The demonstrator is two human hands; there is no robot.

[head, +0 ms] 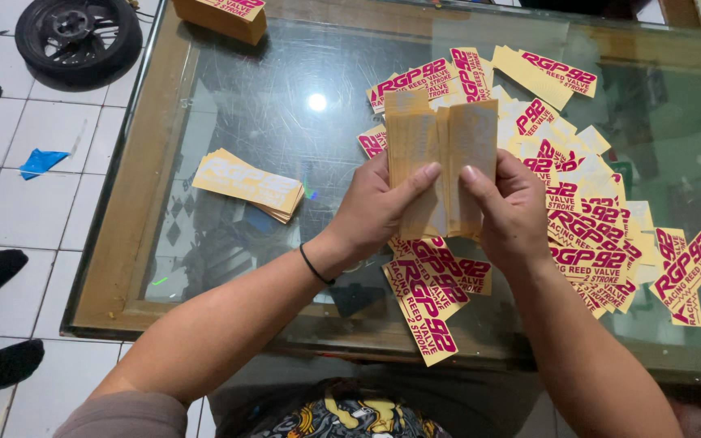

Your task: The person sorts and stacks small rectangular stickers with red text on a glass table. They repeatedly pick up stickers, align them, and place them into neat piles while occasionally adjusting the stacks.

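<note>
Head view: both hands grip one stack of yellow stickers (441, 162) held upright above the glass surface (269, 122), long axis vertical, backs facing the camera. Left hand (375, 212) clasps the stack's left edge, thumb across it; right hand (513, 212) clasps the right edge, thumb splitting the stack. Loose yellow-and-magenta stickers (602, 227) lie right of and below the stack; a neat small pile (249, 185) lies left of it; a tyre (79, 36) sits on the floor, far left.

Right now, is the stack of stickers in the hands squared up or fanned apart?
Fanned apart: the sticker stack splits in two between the thumbs.
</note>
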